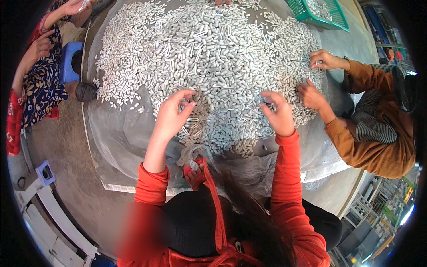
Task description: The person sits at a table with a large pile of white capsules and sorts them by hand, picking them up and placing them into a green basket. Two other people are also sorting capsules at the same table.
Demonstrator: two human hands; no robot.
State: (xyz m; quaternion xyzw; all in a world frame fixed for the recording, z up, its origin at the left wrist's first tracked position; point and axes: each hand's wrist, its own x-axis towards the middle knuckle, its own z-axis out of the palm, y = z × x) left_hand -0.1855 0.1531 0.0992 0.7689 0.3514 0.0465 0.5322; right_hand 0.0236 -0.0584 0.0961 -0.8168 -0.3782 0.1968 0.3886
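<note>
Grey sheeting (113,144) under pale oblong pieces (213,66), long axes seemingly in every direction, both hands (171,115) (282,115) half-spread.

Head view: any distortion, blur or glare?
In the head view, the white rail bows near the rim, soft blur hides part of the left sleeve, and glare whitens spots at the right edge; left hand, right hand and pile look fairly sharp there.

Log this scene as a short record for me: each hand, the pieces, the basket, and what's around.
Left hand: at near-left pile, thumb and forefinger apart
Right hand: at near-right pile, thumb and forefinger apart
Pieces: small, pale, elongated, heaped on translucent sheeting
Green basket: far right, holding similar pieces
Right neighbour: brown sleeves, both hands at pile
Left side: patterned clothing, blue stool
</note>
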